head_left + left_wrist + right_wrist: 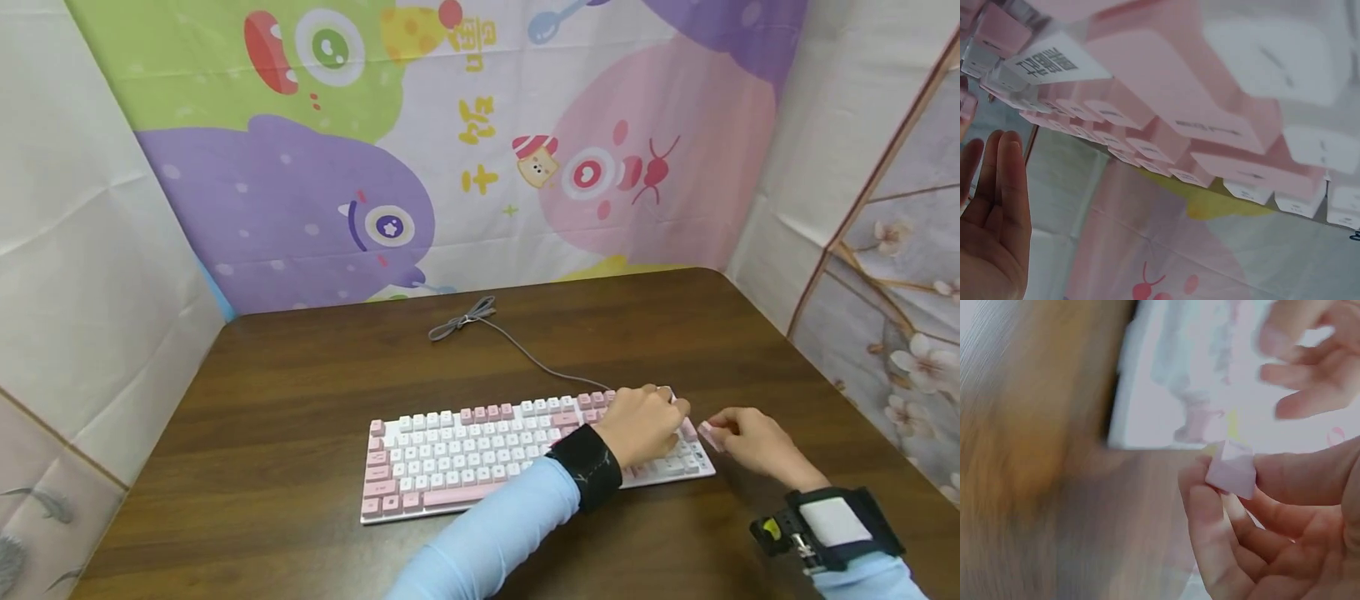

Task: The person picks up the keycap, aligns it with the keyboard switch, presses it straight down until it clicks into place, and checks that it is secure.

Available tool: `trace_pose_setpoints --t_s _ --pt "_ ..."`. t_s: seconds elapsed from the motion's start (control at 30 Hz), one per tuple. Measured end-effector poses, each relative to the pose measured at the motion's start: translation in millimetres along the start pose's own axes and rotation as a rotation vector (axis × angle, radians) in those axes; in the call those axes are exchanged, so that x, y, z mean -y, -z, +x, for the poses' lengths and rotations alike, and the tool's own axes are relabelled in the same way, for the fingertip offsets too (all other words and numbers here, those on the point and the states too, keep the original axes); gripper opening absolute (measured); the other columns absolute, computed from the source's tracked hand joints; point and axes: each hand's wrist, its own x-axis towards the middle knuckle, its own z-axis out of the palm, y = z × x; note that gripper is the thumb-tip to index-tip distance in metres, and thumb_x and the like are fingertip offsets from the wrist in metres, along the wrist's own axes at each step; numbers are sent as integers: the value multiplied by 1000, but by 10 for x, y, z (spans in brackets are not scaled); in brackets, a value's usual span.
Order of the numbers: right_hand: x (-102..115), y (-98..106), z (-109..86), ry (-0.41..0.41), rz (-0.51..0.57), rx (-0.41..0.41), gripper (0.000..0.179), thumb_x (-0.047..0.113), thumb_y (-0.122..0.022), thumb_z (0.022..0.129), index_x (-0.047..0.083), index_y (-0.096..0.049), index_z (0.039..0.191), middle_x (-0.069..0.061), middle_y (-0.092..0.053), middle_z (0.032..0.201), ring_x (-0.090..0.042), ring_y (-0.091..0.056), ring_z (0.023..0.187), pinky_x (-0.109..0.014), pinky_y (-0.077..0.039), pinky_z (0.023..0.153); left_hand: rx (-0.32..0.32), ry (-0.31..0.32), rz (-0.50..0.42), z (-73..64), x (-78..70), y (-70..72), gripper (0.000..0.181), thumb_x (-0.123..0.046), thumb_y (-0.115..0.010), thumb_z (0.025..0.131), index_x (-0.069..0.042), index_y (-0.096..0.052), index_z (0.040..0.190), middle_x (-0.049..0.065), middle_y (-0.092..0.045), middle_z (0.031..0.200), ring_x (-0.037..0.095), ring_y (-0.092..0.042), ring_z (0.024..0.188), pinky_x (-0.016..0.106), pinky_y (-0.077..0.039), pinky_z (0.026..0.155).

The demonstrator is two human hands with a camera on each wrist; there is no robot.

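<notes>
A pink and white keyboard (480,454) lies on the brown table. Over its right-hand part reaches my left hand (641,425), fingers pointing down close above the keys. In the right wrist view this left hand (1316,369) has loosely spread fingers with nothing between them. Just off the keyboard's right end, my right hand (761,446) pinches a small pink keycap (1232,470) between thumb and fingertips. The left wrist view shows pink and white keys (1166,81) up close, with a printed white label (1047,59) among them.
From the keyboard's back edge a grey cable (540,362) runs to a tied bundle (465,319) farther back on the wooden table (285,392). A cartoon cloth (480,233) hangs behind the table, with pale cloths (97,208) at both sides.
</notes>
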Motion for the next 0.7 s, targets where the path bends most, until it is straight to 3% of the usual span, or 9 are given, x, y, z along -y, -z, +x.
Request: trace_pose_setpoints --t_s 0.17,0.37,0.53,0.7 --pt "34 59 -32 4 226 155 28 -1 -44 92 -23 -53 106 -19 -61 88 -15 -57 75 -28 -54 63 -61 -17 21 10 -34 -3 13 -38 -59 85 -30 -64 94 -12 -66 88 3 -63 80 22 -49 55" --pt "34 53 -66 -4 279 182 26 -1 -40 92 -20 -54 104 -12 -60 85 -10 -55 71 -23 -52 62 -143 -62 48 21 -87 2 11 -36 -56 88 -32 -65 93 -14 -65 84 3 -62 75 20 -47 54" --pt "32 4 -98 33 303 160 23 -3 -39 91 -18 -56 96 -10 -60 81 -6 -54 67 -22 -51 59 -118 -93 75 57 -110 1 12 -33 -57 88 -35 -67 94 -14 -65 87 4 -62 77 20 -48 56" --pt "30 -22 -122 14 293 152 25 -4 -38 91 -21 -53 100 -12 -60 81 -9 -55 67 -23 -50 58 -81 -136 107 77 -120 7 17 -30 -53 91 -38 -66 100 -15 -66 90 3 -62 80 19 -48 58"
